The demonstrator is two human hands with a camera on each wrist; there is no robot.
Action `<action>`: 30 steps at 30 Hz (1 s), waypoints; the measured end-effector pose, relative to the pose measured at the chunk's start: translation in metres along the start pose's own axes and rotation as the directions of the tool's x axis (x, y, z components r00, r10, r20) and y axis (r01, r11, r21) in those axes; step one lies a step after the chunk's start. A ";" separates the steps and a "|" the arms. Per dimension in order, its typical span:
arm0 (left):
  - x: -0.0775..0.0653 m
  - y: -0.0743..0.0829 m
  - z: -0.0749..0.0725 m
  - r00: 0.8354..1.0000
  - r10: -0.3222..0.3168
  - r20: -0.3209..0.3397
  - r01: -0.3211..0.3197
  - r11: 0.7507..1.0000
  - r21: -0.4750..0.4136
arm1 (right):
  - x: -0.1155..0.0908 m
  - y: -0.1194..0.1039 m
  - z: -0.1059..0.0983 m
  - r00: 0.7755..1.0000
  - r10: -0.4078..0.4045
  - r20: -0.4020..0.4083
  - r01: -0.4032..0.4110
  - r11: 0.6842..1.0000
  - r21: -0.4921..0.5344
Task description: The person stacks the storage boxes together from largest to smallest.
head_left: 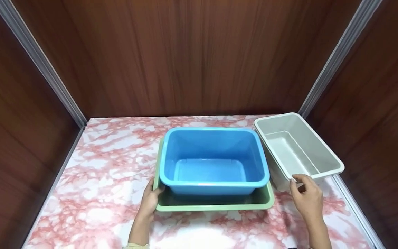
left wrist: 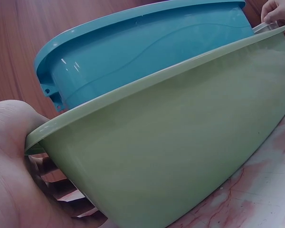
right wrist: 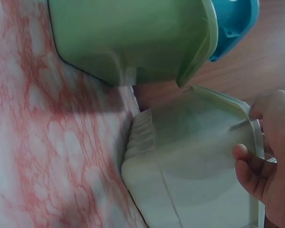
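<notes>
A blue plastic basin (head_left: 216, 145) sits inside a larger green basin (head_left: 216, 208), its rim standing higher than the green one. My left hand (head_left: 149, 200) grips the left rim of the green basin, thumb over the edge and fingers beneath it along the outer wall, as the left wrist view shows. To the right stands a grey-white basin (head_left: 309, 152), turned at an angle beside the green one. My right hand (head_left: 308, 197) pinches the near corner of its rim; in the right wrist view fingers (right wrist: 249, 175) lie against its outer wall.
The basins stand on a red-and-white marbled table (head_left: 105, 166). Brown wood-grain panels (head_left: 185, 58) enclose it at the back and both sides, with metal corner strips (head_left: 337, 58) between them. The grey-white basin's far end is close to the right back corner.
</notes>
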State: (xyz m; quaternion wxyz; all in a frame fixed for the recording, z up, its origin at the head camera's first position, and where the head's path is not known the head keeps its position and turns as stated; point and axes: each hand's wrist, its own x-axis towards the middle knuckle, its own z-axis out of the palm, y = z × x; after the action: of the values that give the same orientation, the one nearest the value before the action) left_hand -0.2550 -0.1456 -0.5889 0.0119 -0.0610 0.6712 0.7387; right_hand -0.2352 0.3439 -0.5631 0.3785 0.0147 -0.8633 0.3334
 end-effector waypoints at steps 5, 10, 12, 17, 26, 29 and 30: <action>-0.001 -0.001 -0.001 1.000 -0.001 -0.001 0.001 1.000 -0.012 | -0.004 0.000 -0.003 1.000 -0.022 0.000 0.022 1.000 0.007; -0.002 -0.001 -0.001 1.000 -0.010 -0.003 0.010 1.000 -0.022 | -0.009 0.000 -0.007 1.000 -0.026 -0.002 0.026 1.000 -0.004; -0.001 -0.001 0.000 1.000 -0.010 -0.003 0.010 1.000 -0.027 | -0.010 -0.001 -0.009 1.000 -0.024 -0.001 0.024 1.000 -0.007; 0.000 0.001 0.003 1.000 -0.001 0.001 0.001 1.000 -0.030 | -0.007 -0.003 -0.012 0.999 -0.041 -0.010 0.041 0.999 -0.011; -0.002 0.000 0.005 0.999 -0.041 0.014 0.041 0.999 -0.024 | -0.014 -0.002 -0.018 0.996 -0.087 -0.020 0.087 0.996 -0.015; -0.002 -0.001 0.004 1.000 -0.025 0.010 0.025 0.999 -0.024 | -0.014 -0.003 -0.018 0.995 -0.094 -0.009 0.094 0.995 -0.008; -0.002 -0.001 0.003 1.000 -0.028 0.009 0.028 0.999 -0.026 | -0.015 -0.003 -0.019 0.995 -0.099 -0.007 0.099 0.995 -0.006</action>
State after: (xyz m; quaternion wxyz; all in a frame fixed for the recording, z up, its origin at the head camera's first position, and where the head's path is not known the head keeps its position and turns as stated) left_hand -0.2531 -0.1420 -0.5895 0.0245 -0.0672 0.6606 0.7473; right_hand -0.2120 0.3489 -0.5619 0.3976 0.0552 -0.8611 0.3120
